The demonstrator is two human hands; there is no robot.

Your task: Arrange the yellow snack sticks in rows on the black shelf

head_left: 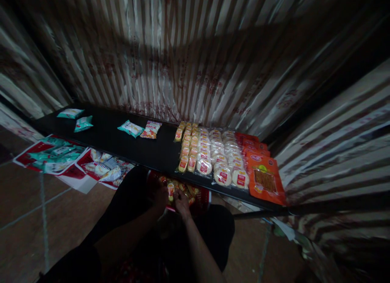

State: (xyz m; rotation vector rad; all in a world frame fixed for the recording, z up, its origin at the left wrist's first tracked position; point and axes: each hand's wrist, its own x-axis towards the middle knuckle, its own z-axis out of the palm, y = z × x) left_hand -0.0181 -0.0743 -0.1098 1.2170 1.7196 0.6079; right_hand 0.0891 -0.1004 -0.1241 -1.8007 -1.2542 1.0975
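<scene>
The left grip (161, 197) is dim and blurred, its fingers merging with shadow, and the right grip (182, 202) hides its own fingertips, so how either holds the yellow packet (170, 191) between them cannot be told. Both forearms run off the bottom edge. The bench (146, 151) covers the far side of the red bag (204, 201) in the lap, and the number of packets inside is unclear. In the row of orange packs (266, 181), the front one covers most of those behind. Lettering on the round cakes (223, 177) is too small to read; the curtain (183, 51), its print smeared, passes beyond the top edge.
</scene>
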